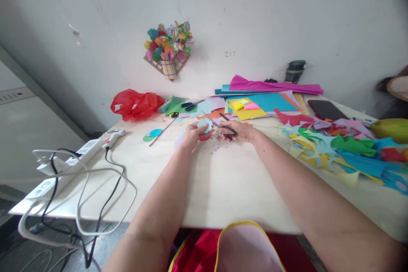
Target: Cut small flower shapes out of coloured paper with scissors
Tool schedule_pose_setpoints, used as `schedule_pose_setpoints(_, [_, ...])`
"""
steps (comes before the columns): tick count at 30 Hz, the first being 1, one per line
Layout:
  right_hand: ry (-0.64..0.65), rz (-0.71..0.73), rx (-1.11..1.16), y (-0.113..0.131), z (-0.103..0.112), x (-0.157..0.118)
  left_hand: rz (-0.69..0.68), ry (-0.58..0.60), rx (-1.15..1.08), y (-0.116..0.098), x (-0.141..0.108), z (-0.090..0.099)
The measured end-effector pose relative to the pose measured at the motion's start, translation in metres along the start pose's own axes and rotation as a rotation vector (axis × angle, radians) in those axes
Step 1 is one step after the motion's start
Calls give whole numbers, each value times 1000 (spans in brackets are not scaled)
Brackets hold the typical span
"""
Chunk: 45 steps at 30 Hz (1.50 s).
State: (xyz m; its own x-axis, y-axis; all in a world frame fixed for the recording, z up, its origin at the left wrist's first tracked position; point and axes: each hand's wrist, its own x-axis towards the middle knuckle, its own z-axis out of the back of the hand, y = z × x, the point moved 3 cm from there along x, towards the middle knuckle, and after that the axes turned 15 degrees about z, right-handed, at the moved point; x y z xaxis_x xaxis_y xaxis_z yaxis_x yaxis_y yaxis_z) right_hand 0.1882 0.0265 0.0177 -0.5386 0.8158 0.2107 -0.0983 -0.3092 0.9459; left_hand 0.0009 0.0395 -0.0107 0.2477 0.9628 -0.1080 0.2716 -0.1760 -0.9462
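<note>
My left hand (192,134) pinches a pale blue scalloped paper flower (205,125) over the middle of the table. In my right hand (239,131) are black-handled scissors (228,128), their blades pointing left toward the flower's edge. Whether the blades touch the paper I cannot tell. Beneath my hands lies something red, mostly hidden, with small scraps around it. Left of my left hand, a blue paper circle (156,132) and a green paper circle (148,138) lie near a thin strip.
A red plastic bag (137,104), a second pair of scissors (191,105) and coloured sheets (274,104) line the back. Paper scraps (353,145) and a phone (328,110) lie right. A power strip (86,149) with loose cables runs along the left edge.
</note>
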Motion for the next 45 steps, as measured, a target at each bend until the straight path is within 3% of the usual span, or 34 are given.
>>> schedule_pose_setpoints(7, [-9,-21,-14,-4,1,1,-48,4,-47,1,3,2])
schedule_pose_setpoints(32, [42,38,-46,-10,2,3,-20,73,-85,6,9,10])
schedule_pose_setpoints(45, [25,-5,-65,-9,1,2,-7,54,-73,7,10,11])
